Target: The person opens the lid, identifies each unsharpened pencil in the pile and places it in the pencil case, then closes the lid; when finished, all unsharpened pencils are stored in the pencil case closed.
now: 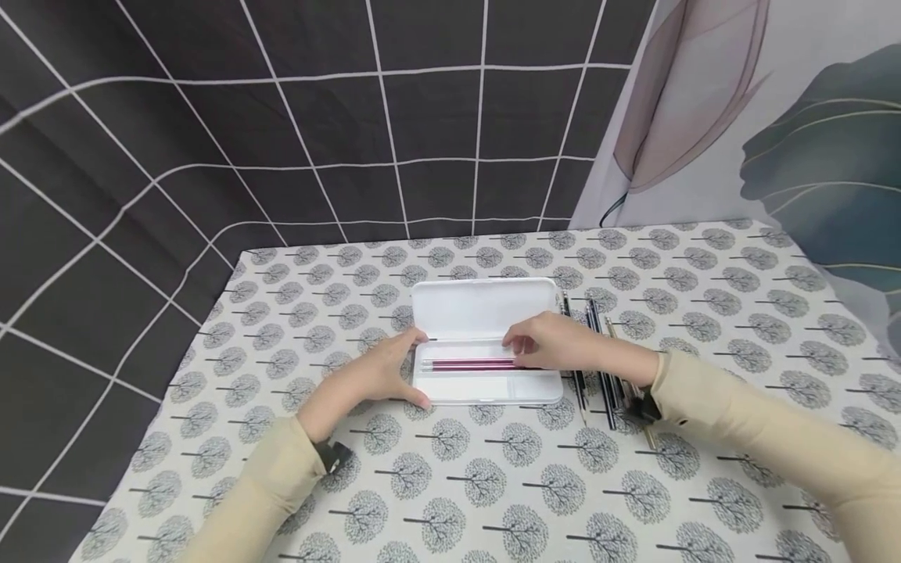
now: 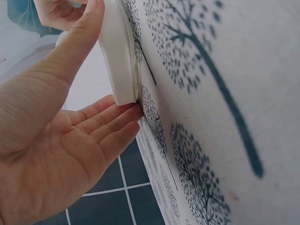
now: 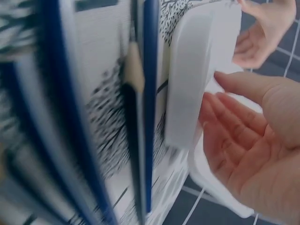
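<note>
An open white pencil case lies on the table with its lid tipped back. In its tray lie magenta pencils, side by side. My left hand holds the case's left end, thumb at the front corner and fingers at the back corner; in the left wrist view the fingertips reach the case's lower edge. Over the right part of the tray is my right hand, its bent fingers reaching inside and covering the pencils' right ends. In the right wrist view its thumb and fingertips stand apart, with nothing visible between them.
Several dark and blue pencils lie loose right of the case, partly beneath the right forearm. A tan pencil is among them. The tree-print cloth covers the table. Behind stands a dark grid-patterned curtain.
</note>
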The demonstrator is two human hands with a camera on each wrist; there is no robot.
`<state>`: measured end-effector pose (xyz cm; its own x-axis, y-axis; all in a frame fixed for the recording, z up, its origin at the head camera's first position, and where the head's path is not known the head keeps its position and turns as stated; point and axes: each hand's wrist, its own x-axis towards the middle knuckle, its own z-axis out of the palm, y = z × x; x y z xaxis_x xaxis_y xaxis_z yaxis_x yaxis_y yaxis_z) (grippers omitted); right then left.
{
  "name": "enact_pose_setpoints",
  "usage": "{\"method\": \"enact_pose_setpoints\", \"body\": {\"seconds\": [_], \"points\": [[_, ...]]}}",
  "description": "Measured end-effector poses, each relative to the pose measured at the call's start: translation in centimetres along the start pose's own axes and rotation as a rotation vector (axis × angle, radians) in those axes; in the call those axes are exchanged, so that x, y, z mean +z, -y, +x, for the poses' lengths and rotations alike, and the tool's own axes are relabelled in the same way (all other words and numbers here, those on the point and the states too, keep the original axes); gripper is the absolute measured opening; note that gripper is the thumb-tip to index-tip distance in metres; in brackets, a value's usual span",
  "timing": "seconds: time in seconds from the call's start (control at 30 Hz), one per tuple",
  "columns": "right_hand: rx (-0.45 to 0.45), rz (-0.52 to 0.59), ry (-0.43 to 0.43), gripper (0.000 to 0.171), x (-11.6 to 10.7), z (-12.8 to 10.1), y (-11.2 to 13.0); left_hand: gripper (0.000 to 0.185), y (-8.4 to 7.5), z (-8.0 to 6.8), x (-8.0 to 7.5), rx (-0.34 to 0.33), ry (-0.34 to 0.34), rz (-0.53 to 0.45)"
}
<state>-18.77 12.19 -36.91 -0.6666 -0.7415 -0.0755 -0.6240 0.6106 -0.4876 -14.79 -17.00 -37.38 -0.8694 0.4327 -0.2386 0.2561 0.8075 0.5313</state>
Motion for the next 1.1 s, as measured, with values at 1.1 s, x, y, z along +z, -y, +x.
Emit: {"method": "enact_pose_setpoints", "body": {"seconds": [1.1], "points": [[0.477,0.283,-0.202,0.037,-1.4,-10.0,-5.9,0.102,0.0,0.1,0.2,0.033,-0.008,-0.005]]}}
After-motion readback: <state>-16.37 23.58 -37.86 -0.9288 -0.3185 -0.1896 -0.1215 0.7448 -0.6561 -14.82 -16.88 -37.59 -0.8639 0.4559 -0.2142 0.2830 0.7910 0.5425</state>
